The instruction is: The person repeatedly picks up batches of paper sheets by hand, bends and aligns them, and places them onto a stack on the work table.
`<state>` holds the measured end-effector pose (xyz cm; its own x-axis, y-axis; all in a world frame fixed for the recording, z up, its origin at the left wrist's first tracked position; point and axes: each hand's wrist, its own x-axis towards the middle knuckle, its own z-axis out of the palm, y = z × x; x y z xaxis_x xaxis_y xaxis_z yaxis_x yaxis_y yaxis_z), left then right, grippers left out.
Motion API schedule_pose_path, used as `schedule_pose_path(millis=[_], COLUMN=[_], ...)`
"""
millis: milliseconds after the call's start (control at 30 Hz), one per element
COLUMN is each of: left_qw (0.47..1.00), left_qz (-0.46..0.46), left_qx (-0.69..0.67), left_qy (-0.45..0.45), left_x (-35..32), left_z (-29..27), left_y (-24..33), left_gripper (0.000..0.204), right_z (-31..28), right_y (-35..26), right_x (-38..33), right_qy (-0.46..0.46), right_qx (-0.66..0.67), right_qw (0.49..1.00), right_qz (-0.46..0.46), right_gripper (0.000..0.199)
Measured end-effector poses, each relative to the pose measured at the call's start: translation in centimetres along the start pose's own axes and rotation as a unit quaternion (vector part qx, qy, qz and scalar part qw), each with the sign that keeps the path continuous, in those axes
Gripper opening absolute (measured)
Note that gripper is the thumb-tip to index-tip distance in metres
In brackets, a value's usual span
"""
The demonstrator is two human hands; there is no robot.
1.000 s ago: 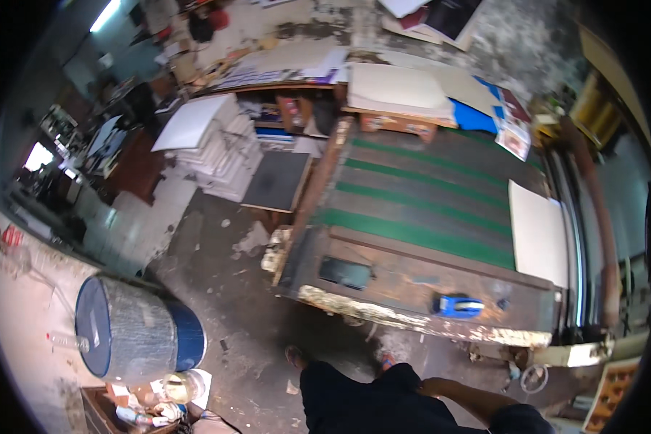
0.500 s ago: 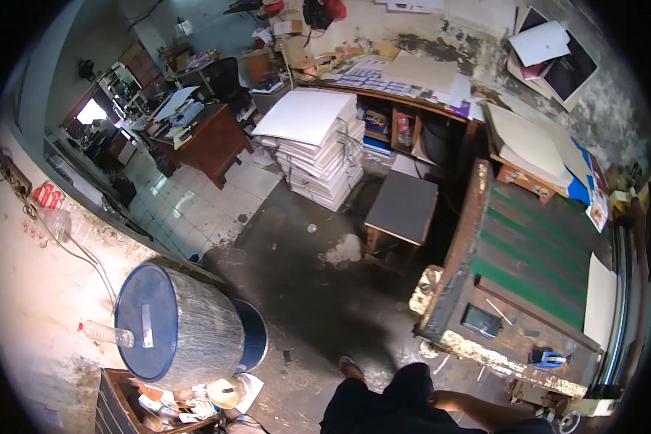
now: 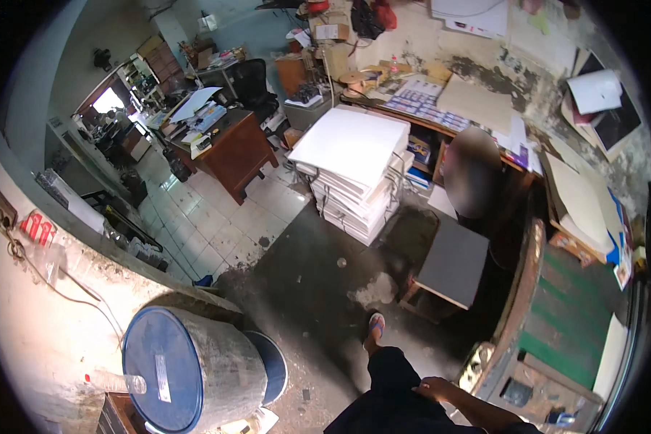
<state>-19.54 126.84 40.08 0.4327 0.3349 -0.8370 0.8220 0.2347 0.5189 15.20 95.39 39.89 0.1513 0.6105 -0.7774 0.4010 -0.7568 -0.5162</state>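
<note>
My right hand (image 3: 434, 389) hangs low in front of me, beside the dark cloth over my leg. Its fingers bend toward that cloth and are too unclear to show whether anything is in them. My left hand is out of the picture. To the right of my right hand stands a worn workbench with a green-striped top (image 3: 564, 318). A dark flat object (image 3: 516, 391) and a small blue-and-white tool (image 3: 559, 417) lie on its near end. Ahead is a low stool with a grey top (image 3: 452, 262). Beyond it, a tall tied stack of white paper (image 3: 353, 148) rises from the floor.
A blue-lidded drum (image 3: 163, 369) stands at the near left, with a clear plastic bottle (image 3: 116, 383) by its lid. The dark floor (image 3: 304, 289) runs between drum and stool. Further back are a brown desk (image 3: 242, 155) and a paper-covered counter (image 3: 477, 101).
My view has shifted forward and turned left, so the stack and stool appear lower and further right. One sandalled foot has come forward. My right hand stays low beside my leg.
</note>
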Motion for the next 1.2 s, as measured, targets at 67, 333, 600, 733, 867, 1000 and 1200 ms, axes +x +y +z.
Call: schedule_pose_path(millis=[67, 333, 600, 733, 867, 1000, 1200], left_qw=[1.0, 0.986, 0.94, 0.928, 0.935, 0.933, 0.937], left_qz=[-0.011, -0.089, -0.16, -0.085, -0.077, -0.115, 0.007], left_qx=[-0.004, -0.051, -0.209, -0.233, -0.104, -0.049, 0.114], left_qy=[-0.019, -0.131, -0.215, -0.276, -0.331, -0.338, -0.33], left_x=[0.7, -0.4, 4.7, 12.4, 17.9, 19.7, 24.0], left_z=[-1.7, -8.4, -18.3, -25.3, -35.5, -41.9, -45.5], left_y=[2.7, 13.3, 23.0, 23.5, 29.7, 36.1, 32.7], left_gripper=[0.034, 0.035, 0.035, 0.033, 0.036, 0.033, 0.039], right_z=[-4.3, -26.9, -39.0, -36.3, -35.8, -36.4, -37.5], right_y=[-2.2, -16.7, -30.8, -26.3, -29.5, -33.5, -34.0], right_x=[3.9, 19.5, 27.1, 30.3, 31.2, 31.3, 34.0], right_qy=[0.022, 0.197, 0.253, 0.152, 0.188, 0.194, 0.203], right_qx=[-0.019, -0.062, 0.162, 0.174, 0.117, 0.259, 0.315], right_qw=[1.0, 0.956, 0.949, 0.973, 0.973, 0.94, 0.91], right_qz=[-0.013, -0.206, -0.097, 0.024, 0.064, 0.109, 0.176], right_gripper=[0.055, 0.024, 0.034, 0.042, 0.042, 0.035, 0.032])
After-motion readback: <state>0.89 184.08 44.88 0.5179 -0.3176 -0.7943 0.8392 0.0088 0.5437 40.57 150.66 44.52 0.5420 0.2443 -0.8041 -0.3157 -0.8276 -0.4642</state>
